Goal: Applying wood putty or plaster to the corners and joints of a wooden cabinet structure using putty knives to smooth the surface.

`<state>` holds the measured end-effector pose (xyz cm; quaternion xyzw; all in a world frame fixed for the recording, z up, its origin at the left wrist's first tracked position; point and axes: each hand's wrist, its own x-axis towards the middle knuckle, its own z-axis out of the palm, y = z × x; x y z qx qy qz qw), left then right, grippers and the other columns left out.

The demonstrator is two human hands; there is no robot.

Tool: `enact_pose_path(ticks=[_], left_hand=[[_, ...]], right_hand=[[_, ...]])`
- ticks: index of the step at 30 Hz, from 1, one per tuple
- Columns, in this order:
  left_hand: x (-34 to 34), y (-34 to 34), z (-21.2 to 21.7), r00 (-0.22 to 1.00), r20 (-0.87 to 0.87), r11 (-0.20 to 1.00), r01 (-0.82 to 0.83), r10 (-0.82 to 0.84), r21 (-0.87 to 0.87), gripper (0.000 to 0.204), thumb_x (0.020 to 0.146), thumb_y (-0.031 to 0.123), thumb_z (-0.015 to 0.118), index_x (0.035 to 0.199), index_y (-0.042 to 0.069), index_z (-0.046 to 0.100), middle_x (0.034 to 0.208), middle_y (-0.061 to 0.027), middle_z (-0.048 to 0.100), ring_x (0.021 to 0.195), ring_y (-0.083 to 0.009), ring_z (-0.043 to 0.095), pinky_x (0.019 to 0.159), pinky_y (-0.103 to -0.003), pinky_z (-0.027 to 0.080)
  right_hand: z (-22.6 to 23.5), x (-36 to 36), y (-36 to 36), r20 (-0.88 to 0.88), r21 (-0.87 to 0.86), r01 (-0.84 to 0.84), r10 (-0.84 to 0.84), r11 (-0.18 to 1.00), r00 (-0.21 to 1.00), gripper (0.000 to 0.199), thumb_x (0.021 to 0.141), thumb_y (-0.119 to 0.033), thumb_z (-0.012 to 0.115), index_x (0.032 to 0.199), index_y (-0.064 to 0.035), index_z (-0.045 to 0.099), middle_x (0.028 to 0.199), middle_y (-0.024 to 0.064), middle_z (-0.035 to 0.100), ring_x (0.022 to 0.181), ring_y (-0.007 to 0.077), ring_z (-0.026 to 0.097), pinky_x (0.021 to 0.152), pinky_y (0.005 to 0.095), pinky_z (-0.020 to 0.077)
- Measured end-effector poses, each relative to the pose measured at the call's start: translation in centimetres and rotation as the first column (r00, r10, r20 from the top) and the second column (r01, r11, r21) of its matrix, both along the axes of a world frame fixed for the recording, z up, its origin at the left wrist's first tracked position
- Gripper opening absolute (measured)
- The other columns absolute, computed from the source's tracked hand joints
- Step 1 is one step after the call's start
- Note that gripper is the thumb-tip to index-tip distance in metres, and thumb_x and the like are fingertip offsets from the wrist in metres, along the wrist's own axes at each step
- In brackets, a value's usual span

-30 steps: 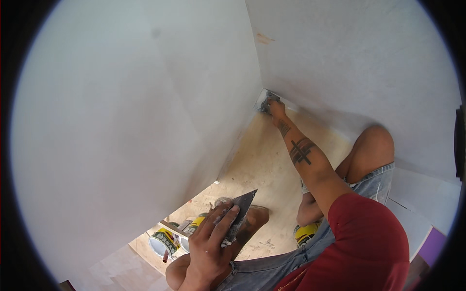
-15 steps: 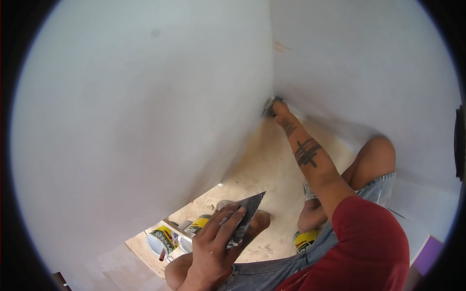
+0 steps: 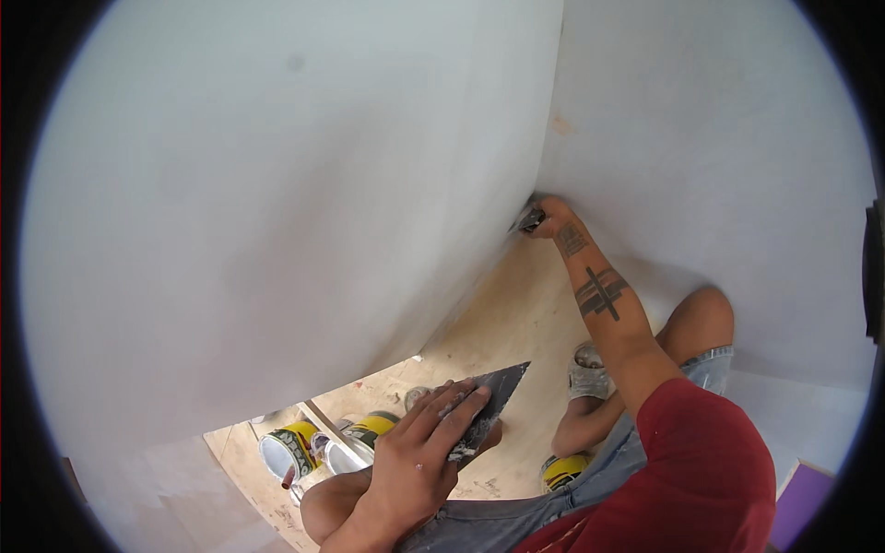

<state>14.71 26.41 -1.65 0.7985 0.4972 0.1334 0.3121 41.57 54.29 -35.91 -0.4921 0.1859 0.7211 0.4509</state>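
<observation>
In the head view, the person crouched in a corner where two smooth, matte white walls met, the left wall [image 3: 277,203] bulging broadly under the lens and the right wall [image 3: 719,138] running back behind the outstretched arm. The right hand [image 3: 551,217] was stretched far out to the seam of the two walls, low down, just above the floor. Its fingers were clenched round a small dark tool [image 3: 529,221], of which only a short stub showed against the corner; what kind of blade it had could not be told. The forearm bore dark cross-shaped markings.

The left hand [image 3: 419,452] sat close to the body, above the bent knee. Its fingers [image 3: 461,405] lay spread flat along a wide trowel blade [image 3: 489,405], a thin, flat sheet of dull grey metal, roughly trapezoid, with a sharp corner pointing up and right and pale smears along its edge. The hand grasped it from beneath, thumb tucked under, so the blade was held tilted over the floor, well apart from the corner.

The floor [image 3: 516,313] was bare, pale plywood, dusty and flecked with white. Near the left knee stood round tins [image 3: 288,450] with yellow labels and shiny metal rims, close together, and a thin, pale, straight strip [image 3: 334,431] lay slanted across them. Another yellow tin [image 3: 564,470] showed beside the grey denim shorts. A red sleeve filled the lower right.
</observation>
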Motion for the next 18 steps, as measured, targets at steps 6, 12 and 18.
enact_pose_path(ticks=[6,12,18], left_hand=[[0.4,-0.8,1.5,0.997,0.059,0.998,-0.055,0.053,0.024,0.057,0.07,-0.009,0.055,0.126,0.004,0.062,0.123,-0.022,0.064,0.109,-0.0414,0.065,0.091,-0.043,0.056],[0.0,-2.0,1.2,0.985,0.138,0.993,-0.108,0.102,0.037,0.059,0.071,-0.012,0.049,0.126,0.005,0.061,0.123,-0.0217,0.064,0.11,-0.0405,0.064,0.093,-0.042,0.054],[-0.5,-3.0,1.3,0.975,0.209,0.988,-0.098,0.071,0.118,0.052,0.078,-0.013,0.052,0.127,0.005,0.059,0.121,-0.0204,0.065,0.108,-0.039,0.065,0.09,-0.041,0.055]], right_hand=[[4.9,1.0,-0.2,-0.011,0.051,0.018,-0.018,0.999,1.0,0.029,0.099,-0.008,0.044,0.127,-0.0079,0.049,0.124,0.0104,0.058,0.115,0.029,0.056,0.1,0.0588,0.0423],[12.8,0.8,-1.1,0.0,0.09,0.042,-0.042,0.995,0.999,0.03,0.098,-0.007,0.046,0.128,-0.0052,0.048,0.124,0.0137,0.057,0.116,0.0303,0.054,0.1,0.0612,0.0402],[20.6,0.9,-2.2,0.071,0.175,0.001,-0.014,0.985,0.997,0.031,0.098,-0.006,0.048,0.129,-0.005,0.048,0.126,0.0142,0.055,0.117,0.0316,0.053,0.101,0.0612,0.0399]])
